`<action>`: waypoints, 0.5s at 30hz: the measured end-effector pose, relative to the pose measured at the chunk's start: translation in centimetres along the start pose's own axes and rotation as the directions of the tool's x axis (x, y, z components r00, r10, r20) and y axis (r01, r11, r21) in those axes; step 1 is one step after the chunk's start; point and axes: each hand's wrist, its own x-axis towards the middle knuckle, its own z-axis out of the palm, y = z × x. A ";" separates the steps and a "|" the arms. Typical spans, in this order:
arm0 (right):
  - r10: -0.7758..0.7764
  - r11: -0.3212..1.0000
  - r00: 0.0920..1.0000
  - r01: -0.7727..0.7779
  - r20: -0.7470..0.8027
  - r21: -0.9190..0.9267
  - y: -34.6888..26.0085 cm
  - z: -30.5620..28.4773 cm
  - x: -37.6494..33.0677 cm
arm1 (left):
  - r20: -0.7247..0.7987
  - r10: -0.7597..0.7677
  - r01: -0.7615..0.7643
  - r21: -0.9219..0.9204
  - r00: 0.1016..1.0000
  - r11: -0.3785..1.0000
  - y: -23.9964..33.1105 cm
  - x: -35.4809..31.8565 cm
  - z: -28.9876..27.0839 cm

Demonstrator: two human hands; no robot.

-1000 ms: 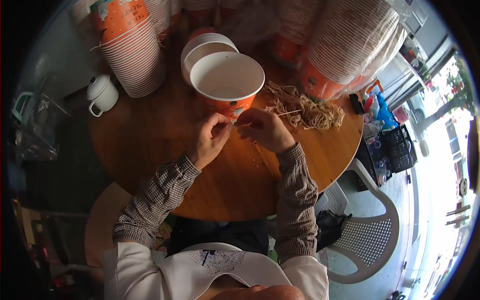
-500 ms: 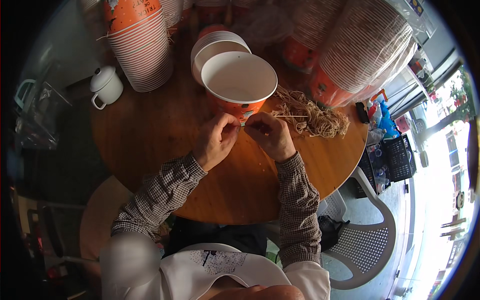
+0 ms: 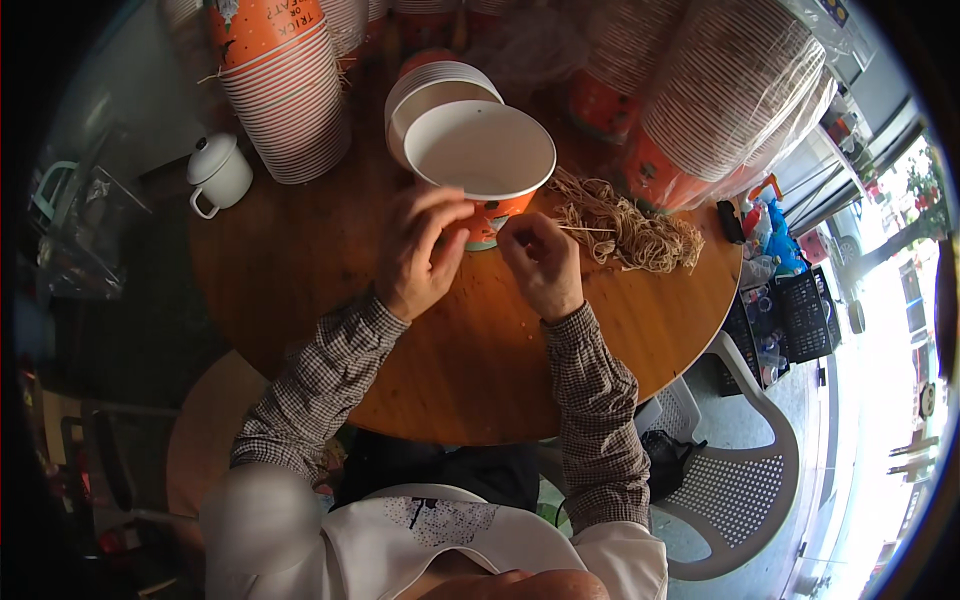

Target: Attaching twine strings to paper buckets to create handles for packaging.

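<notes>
An orange printed paper bucket (image 3: 492, 214) with a white inside stands upright on the table, its mouth toward me. My left hand (image 3: 420, 258) is raised at the bucket's near left side, fingers apart and holding nothing that shows. By the bucket's near right side, my right hand (image 3: 541, 265) is pinched closed. A thin pale cord (image 3: 590, 229) sticks out of it to the right, over a tangled heap of tan cords (image 3: 640, 237). My right fingertips partly hide what they grip. Behind the first bucket, more nested buckets (image 3: 398, 112) lie tilted.
Tall stacks of paper buckets stand at the far left (image 3: 285, 115) and far right (image 3: 735, 100), the right ones wrapped in clear plastic. A white lidded mug (image 3: 220, 175) sits at the left of the round wooden table (image 3: 470, 380). A plastic chair (image 3: 740, 490) stands at right.
My hands were together in front of the bucket. The left has lifted away and opened, moving up and left; the right has shifted slightly right, still pinched.
</notes>
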 end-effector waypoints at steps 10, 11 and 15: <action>0.284 0.816 0.952 -0.177 -0.114 0.551 -1.9 2.0 -2.1 | 0.295 0.087 -0.144 0.176 0.951 0.974 0.1 2.5 -1.9; 0.303 0.793 0.949 -0.199 -0.090 0.575 -2.3 2.1 -2.5 | 0.299 0.048 -0.100 0.162 0.953 0.982 1.0 2.7 -2.2; 0.329 0.745 0.943 -0.226 -0.052 0.628 -3.0 1.7 -3.4 | 0.369 -0.049 0.011 0.104 0.928 0.995 3.0 3.1 -2.9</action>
